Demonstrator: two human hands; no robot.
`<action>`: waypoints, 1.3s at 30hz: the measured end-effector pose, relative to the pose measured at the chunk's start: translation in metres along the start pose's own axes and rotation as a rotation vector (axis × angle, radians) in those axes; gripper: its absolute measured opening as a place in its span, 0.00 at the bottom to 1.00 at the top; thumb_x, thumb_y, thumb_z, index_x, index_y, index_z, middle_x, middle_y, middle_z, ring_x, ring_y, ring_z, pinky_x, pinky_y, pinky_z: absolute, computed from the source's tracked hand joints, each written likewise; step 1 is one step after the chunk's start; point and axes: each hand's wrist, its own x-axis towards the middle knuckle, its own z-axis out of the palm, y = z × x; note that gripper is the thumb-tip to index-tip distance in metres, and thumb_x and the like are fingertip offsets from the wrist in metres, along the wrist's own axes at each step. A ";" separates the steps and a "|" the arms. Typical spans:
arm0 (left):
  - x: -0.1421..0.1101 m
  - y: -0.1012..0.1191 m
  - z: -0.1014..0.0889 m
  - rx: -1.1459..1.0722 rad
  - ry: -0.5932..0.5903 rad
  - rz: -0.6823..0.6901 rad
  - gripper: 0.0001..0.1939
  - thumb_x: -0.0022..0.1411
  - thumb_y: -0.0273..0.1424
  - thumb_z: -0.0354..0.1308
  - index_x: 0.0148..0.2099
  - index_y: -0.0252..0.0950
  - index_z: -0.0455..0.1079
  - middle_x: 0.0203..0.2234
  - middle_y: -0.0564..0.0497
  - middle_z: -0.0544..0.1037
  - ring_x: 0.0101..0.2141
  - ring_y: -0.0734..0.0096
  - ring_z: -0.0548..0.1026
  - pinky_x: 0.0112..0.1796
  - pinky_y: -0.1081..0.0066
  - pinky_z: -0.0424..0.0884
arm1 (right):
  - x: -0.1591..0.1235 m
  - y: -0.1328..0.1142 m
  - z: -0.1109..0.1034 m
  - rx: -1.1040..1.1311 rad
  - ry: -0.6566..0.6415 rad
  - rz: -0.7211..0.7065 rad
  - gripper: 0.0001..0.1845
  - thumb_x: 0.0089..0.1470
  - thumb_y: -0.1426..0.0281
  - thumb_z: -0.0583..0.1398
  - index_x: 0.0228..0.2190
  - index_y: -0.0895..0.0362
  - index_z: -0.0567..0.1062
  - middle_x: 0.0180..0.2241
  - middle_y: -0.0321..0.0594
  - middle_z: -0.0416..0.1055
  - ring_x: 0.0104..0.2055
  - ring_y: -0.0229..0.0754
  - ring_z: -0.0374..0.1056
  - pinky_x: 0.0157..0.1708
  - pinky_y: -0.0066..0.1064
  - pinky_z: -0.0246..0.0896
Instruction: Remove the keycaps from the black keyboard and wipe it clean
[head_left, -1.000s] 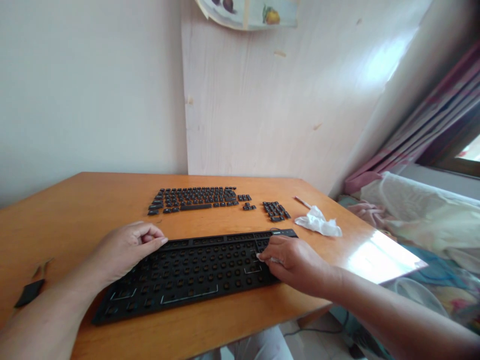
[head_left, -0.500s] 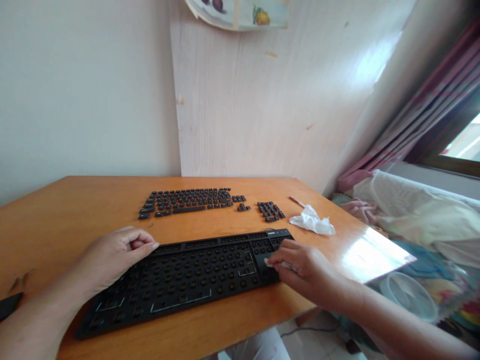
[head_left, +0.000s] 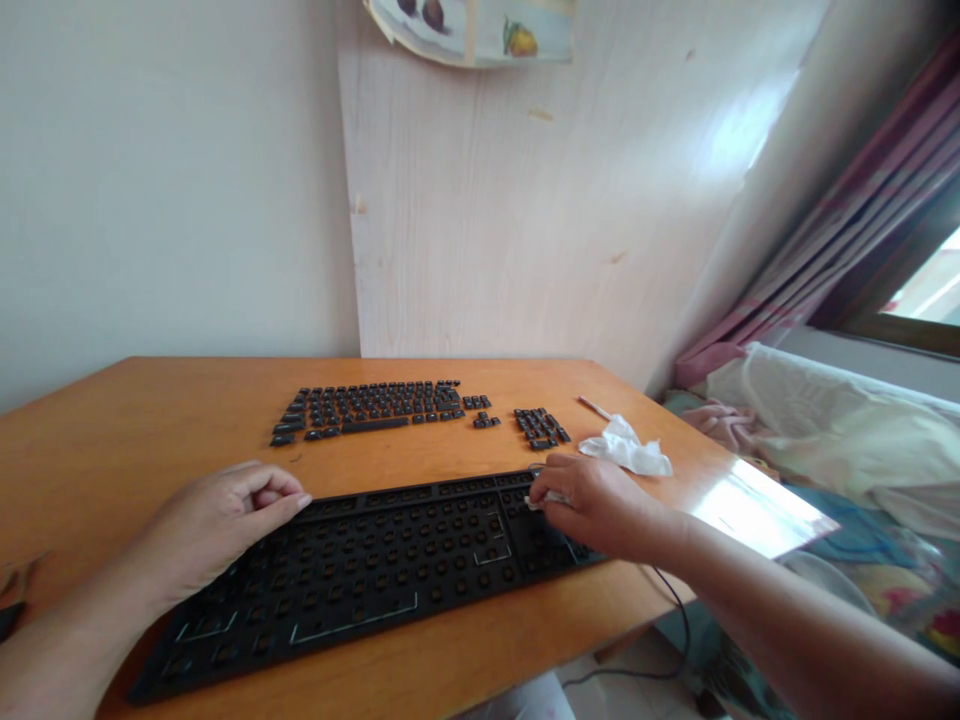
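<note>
A black keyboard (head_left: pixel 390 560) with its keycaps off lies slantwise near the front of the wooden table, its bare switch posts showing. My left hand (head_left: pixel 240 510) rests at its far left edge, thumb and curled fingers closed on the frame. Over the right-hand part of the keyboard, my right hand (head_left: pixel 592 500) pinches a small white tissue (head_left: pixel 536 502), mostly hidden by the fingers, against the surface. Removed keycaps (head_left: pixel 367 408) lie in keyboard order behind it, with the number-pad caps (head_left: pixel 540 427) in a separate group to the right.
A crumpled white tissue (head_left: pixel 626 447) and a thin stick (head_left: pixel 594 407) lie at the back right. A dark-handled tool (head_left: pixel 11 610) sits at the left edge. A black cable (head_left: pixel 684 620) hangs over the front edge. Bedding (head_left: pixel 847 420) lies right of the table.
My right hand has slid with the tissue toward the keyboard's far edge. The left hand keeps its place on the frame. More of the cable shows at the table's edge.
</note>
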 end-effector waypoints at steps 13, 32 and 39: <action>0.004 -0.010 0.002 0.055 -0.030 0.012 0.25 0.56 0.54 0.52 0.38 0.37 0.72 0.26 0.54 0.74 0.30 0.67 0.71 0.32 0.72 0.63 | 0.055 0.006 0.001 0.130 -0.323 0.067 0.07 0.49 0.69 0.61 0.33 0.55 0.77 0.26 0.34 0.74 0.26 0.36 0.67 0.25 0.24 0.54; 0.000 0.000 0.000 0.088 -0.012 -0.033 0.27 0.54 0.56 0.52 0.37 0.38 0.73 0.24 0.54 0.74 0.28 0.66 0.71 0.31 0.72 0.63 | 0.047 -0.003 -0.012 -0.309 -0.295 -0.248 0.09 0.57 0.69 0.55 0.35 0.57 0.75 0.37 0.44 0.74 0.38 0.44 0.69 0.37 0.32 0.56; 0.000 0.000 -0.001 0.067 -0.019 -0.034 0.26 0.55 0.55 0.51 0.37 0.38 0.73 0.25 0.54 0.75 0.29 0.66 0.72 0.31 0.72 0.63 | 0.037 0.005 -0.017 -0.310 -0.301 -0.242 0.09 0.57 0.71 0.54 0.34 0.57 0.75 0.36 0.44 0.73 0.39 0.43 0.69 0.40 0.31 0.57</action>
